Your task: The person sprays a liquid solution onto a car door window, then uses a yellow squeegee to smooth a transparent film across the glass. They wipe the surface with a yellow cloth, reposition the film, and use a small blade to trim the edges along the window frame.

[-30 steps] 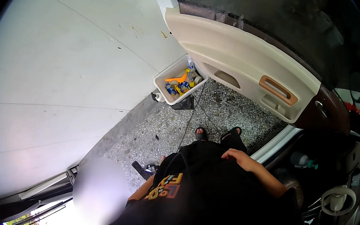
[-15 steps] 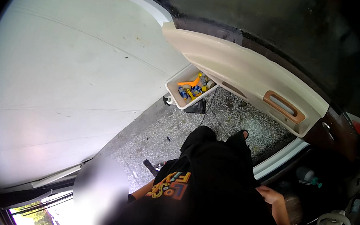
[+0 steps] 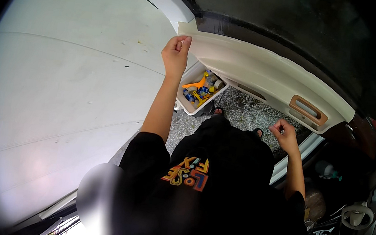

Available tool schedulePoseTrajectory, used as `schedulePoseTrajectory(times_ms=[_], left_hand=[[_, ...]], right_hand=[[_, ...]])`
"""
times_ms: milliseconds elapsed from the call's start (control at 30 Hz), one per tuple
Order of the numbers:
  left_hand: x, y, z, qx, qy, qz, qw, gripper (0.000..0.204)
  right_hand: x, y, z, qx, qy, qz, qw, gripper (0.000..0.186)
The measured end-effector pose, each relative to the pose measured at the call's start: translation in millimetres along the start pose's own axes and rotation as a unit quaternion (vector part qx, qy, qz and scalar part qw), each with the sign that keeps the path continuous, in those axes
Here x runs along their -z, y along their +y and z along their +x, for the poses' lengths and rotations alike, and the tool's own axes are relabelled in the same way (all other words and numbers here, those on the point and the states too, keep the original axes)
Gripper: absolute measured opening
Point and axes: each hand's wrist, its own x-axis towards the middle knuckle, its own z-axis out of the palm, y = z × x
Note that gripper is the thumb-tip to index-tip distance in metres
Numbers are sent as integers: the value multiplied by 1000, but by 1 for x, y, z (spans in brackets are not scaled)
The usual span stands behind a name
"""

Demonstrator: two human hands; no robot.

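Raised beside the upper left corner of a cream door panel, my left hand is closed, with thumb and fingers drawn together. My right hand is lower, in front of the panel's brown-trimmed handle and apart from it. Its fingers are curled into a pinch. Whatever either hand may hold is too small or thin to make out. Above the panel spreads the dark, wet-looking window glass of the car door.
A white bin with rolls of tape, an orange tool and other small items stands on the speckled floor. A large white panel fills the left. The car's interior with a steering wheel is at the right.
My left hand has risen from low beside my body to the panel's upper left corner. My right hand has moved up and forward from my side. The view has shifted slightly.
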Motion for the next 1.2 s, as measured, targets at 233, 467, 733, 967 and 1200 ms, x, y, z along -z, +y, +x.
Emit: schedulePoseTrajectory(times_ms=[233,467,733,967,1200], left_hand=[[-18,-14,39,13,-84,-90,992,15],[-10,-8,35,76,-173,-241,952,12],[17,-10,31,69,-255,-327,907,5],[17,-20,28,66,-248,-295,920,5],[9,-24,30,66,-181,-267,944,15]], right_hand=[[-60,-35,37,18,53,142,988,21],[-52,-40,68,57,112,223,967,21],[-18,-67,99,102,302,519,793,36],[22,-45,98,162,387,566,710,12],[32,-39,108,198,376,553,717,17]])
